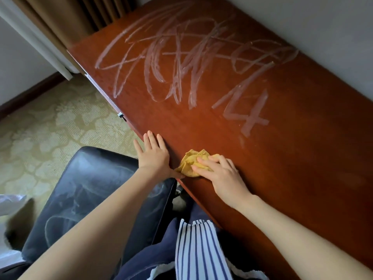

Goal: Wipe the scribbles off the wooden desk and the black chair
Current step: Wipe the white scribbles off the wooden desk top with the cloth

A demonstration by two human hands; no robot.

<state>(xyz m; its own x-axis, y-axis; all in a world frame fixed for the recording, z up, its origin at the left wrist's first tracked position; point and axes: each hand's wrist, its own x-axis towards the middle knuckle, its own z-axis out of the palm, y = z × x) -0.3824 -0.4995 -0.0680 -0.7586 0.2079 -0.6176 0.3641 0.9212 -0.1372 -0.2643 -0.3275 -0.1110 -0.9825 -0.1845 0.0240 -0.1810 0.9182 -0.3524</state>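
Observation:
A reddish wooden desk (292,158) runs from top centre to lower right. White scribbles (177,63) cover its far half, with a "4"-like mark (250,116) nearer. A crumpled yellow cloth (191,160) lies on the desk near its front edge. My right hand (224,174) presses down on the cloth with curled fingers. My left hand (154,156) lies flat on the desk edge, fingers straight, its thumb touching the cloth. The black chair (86,190) stands lower left, its seat marked with faint white scribbles (66,215).
A patterned beige carpet (50,128) covers the floor at left. Brown curtains (66,19) hang at the top left beside a white frame. A pale wall (323,33) borders the desk's far side. A white plastic bag (10,205) lies at the left edge.

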